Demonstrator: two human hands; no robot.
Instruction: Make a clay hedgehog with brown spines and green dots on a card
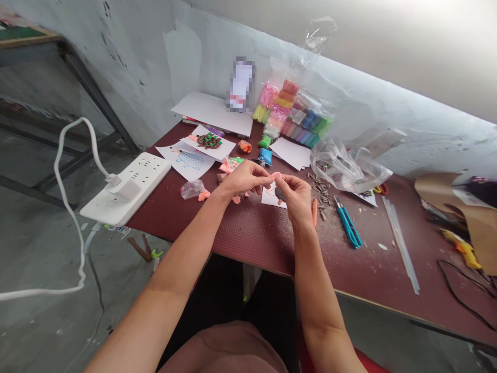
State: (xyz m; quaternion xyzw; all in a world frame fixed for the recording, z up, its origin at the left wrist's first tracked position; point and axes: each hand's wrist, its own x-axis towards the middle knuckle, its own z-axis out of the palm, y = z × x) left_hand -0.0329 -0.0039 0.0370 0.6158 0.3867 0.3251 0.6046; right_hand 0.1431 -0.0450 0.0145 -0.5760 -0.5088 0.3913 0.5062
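Observation:
Between the fingertips of my two hands is a small piece of pink clay (276, 176). My left hand (248, 178) pinches it from the left, and my right hand (294, 194) pinches it from the right, both just above the table. Partly hidden under my right hand lies a small white paper (268, 196) with orange lines and a dark shape on it. Pink clay scraps (204, 196) lie left of my hands beside a crumpled clear wrapper (191, 189). Striped seeds (320, 189) are scattered to the right, near a teal cutter (348, 223).
A white power strip (126, 189) overhangs the table's left edge. Packs of coloured clay (295, 116) and a phone (240, 84) lean at the back wall. Right of my hands are a plastic bag (349, 166), clear glue sticks (400, 243) and a yellow glue gun (466, 250).

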